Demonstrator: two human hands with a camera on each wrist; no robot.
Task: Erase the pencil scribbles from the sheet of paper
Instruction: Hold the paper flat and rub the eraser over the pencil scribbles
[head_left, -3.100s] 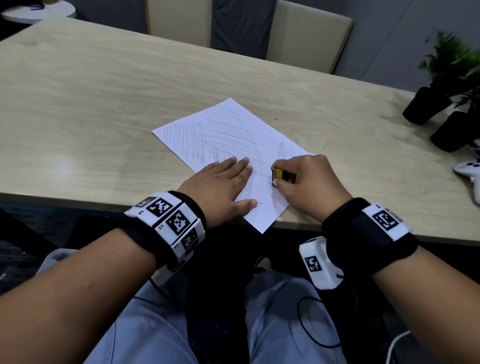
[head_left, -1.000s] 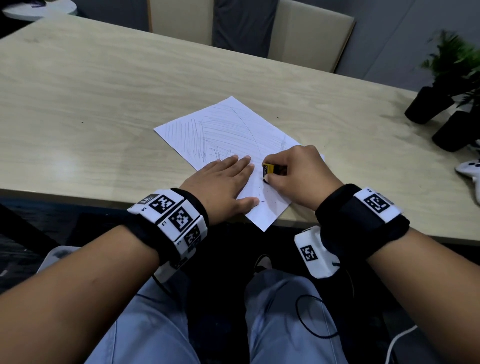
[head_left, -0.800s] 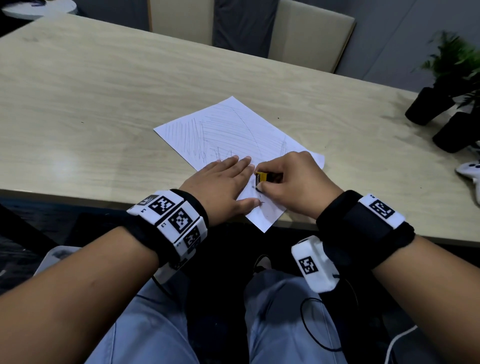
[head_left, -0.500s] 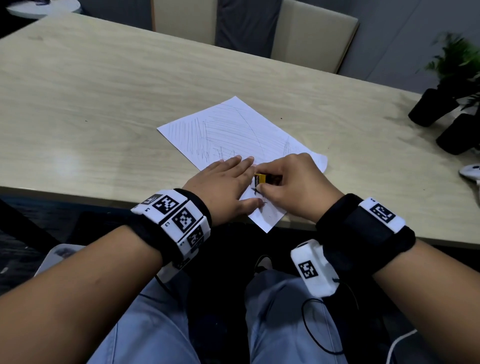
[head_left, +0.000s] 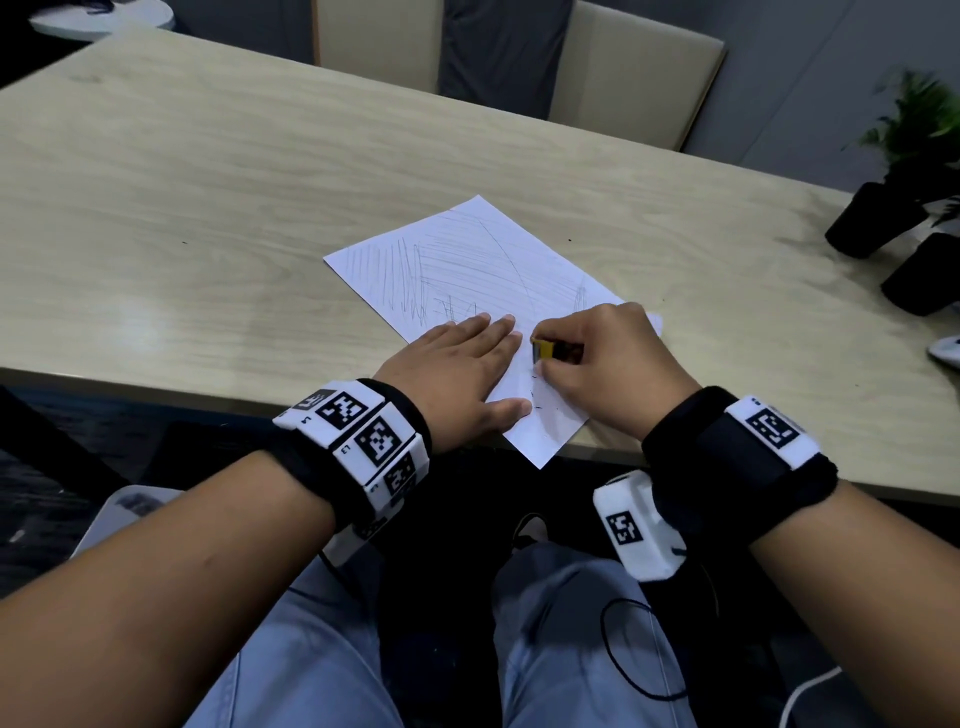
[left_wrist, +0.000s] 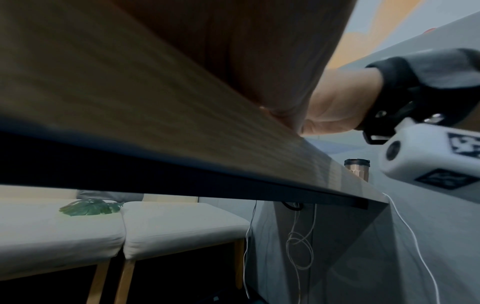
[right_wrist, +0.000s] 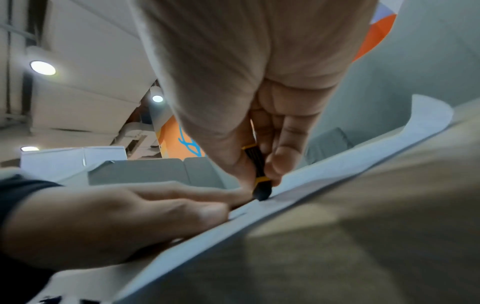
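While paper (head_left: 483, 265) lies on wooden table (head_left: 208, 208), chairs (head_left: 634, 78) behind.

The desk (head_left: 218, 171) is showing pale, matt wood grain; thin white paper (head_left: 467, 260) is lying smooth at its near edge.

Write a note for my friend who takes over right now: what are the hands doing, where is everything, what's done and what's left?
Left hand: flat, fingers straight, pressing the sheet of paper down on the table.
Right hand: pinching the yellow-and-black eraser, its tip on the paper just beside the left fingertips.
Paper: lies slanted at the table's near edge, its near corner poking over it.
Done: the near part of the sheet looks mostly clean, with only a few small dark specks.
Left: pencil scribbles cover the far half, so rub those out next while holding the sheet down.
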